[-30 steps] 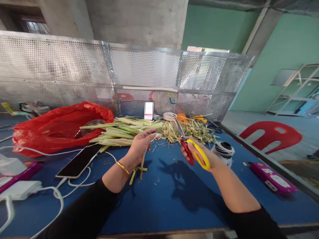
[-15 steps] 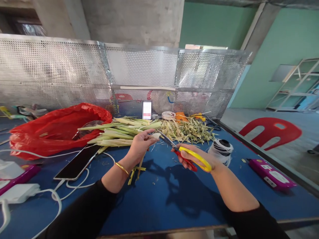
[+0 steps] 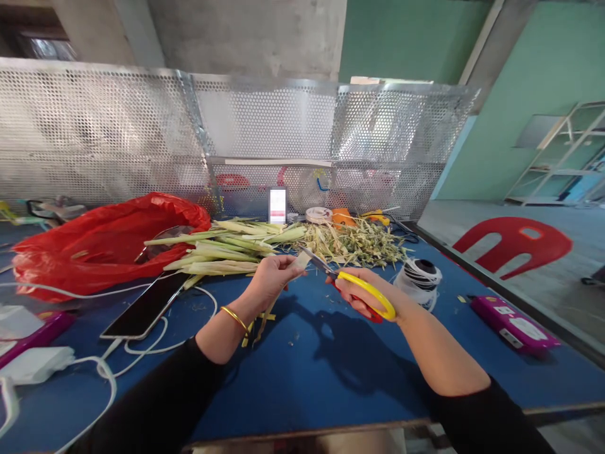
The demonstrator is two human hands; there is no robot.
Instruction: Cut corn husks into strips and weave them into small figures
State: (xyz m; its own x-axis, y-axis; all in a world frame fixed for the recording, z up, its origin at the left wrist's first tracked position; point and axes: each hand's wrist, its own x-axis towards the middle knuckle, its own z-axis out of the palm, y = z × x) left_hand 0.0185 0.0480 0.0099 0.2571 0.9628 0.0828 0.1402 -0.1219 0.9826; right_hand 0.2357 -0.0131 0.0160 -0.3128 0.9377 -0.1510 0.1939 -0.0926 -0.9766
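Observation:
My left hand pinches a pale strip of plant husk between thumb and fingers. Narrow yellowish strips hang below that hand. In my right hand are scissors with one yellow and one red handle. Their blades point left and up, and the tips meet the husk's upper edge; whether the blades are parted is hard to tell. Long pale-green husks lie in a bundle behind my left hand. Beyond the scissors spreads a heap of small dried, curled pieces.
A red plastic bag, a phone and white cables lie at left. A lit phone stands before the perforated metal screen. At right are a spool of white cord, a purple device and a red chair.
My left hand has turned slightly and lowered, and more of the husk shows. The scissors have shifted a little, their handles now closer together.

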